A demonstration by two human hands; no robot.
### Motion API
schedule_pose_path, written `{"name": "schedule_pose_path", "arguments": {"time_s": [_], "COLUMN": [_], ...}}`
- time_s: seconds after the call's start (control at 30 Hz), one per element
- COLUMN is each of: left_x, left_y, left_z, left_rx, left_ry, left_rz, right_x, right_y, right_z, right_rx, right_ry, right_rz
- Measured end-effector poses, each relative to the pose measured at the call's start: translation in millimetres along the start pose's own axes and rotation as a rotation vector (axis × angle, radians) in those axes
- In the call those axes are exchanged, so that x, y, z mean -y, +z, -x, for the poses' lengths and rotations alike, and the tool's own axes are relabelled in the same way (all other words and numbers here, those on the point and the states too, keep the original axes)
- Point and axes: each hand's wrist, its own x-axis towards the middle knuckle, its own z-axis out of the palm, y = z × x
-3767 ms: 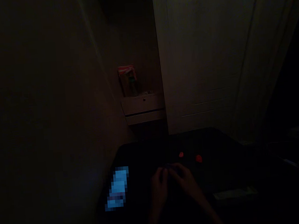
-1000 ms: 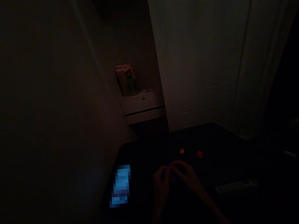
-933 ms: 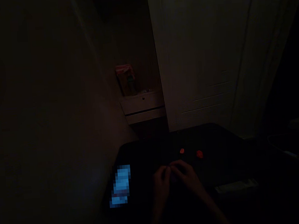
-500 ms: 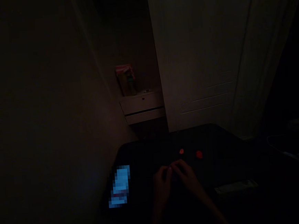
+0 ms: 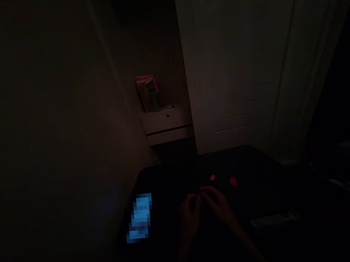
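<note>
The room is very dark. My left hand [image 5: 189,215] and my right hand [image 5: 217,206] meet fingertip to fingertip above a black table [image 5: 256,161]. The fingers of both are curled and pinched together on something tiny that I cannot make out. Two small red pieces [image 5: 212,177] [image 5: 232,181] lie on the table just beyond my right hand. A phone with a lit blue screen [image 5: 140,217] lies flat to the left of my left hand.
A pale flat thing [image 5: 274,219] lies on the table at my right. Behind the table a small white drawer unit [image 5: 167,125] carries a red-topped box [image 5: 147,92]. A white door [image 5: 242,61] stands behind it, a bare wall at the left.
Both hands stay together at the same spot, with only slight finger movement. The camera view has shifted a little.
</note>
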Motion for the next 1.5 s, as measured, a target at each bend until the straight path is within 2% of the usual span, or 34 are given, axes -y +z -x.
{"name": "schedule_pose_path", "arguments": {"time_s": [0.2, 0.37, 0.67, 0.9, 1.5], "left_x": [-1.3, 0.4, 2.0, 3.8, 0.4], "left_y": [-1.1, -0.5, -0.9, -1.1, -2.2], "left_z": [-0.3, -1.4, -2.7, -3.1, -1.1], "left_rx": [-0.026, -0.019, -0.065, -0.049, -0.053], "left_ry": [-0.007, 0.003, -0.035, -0.030, -0.030], "left_rz": [-0.014, -0.015, -0.015, 0.011, -0.045], "right_x": [-1.4, 3.3, -6.0, -4.5, -5.2], "right_y": [-0.5, -1.9, -0.9, -0.8, 0.1], "right_z": [-0.7, 0.3, -1.1, -0.8, -0.4], "right_rx": [-0.030, 0.041, 0.010, 0.063, 0.025], "right_ry": [0.020, 0.002, -0.001, 0.008, 0.025], "right_rz": [-0.032, -0.019, -0.007, -0.027, 0.026]}}
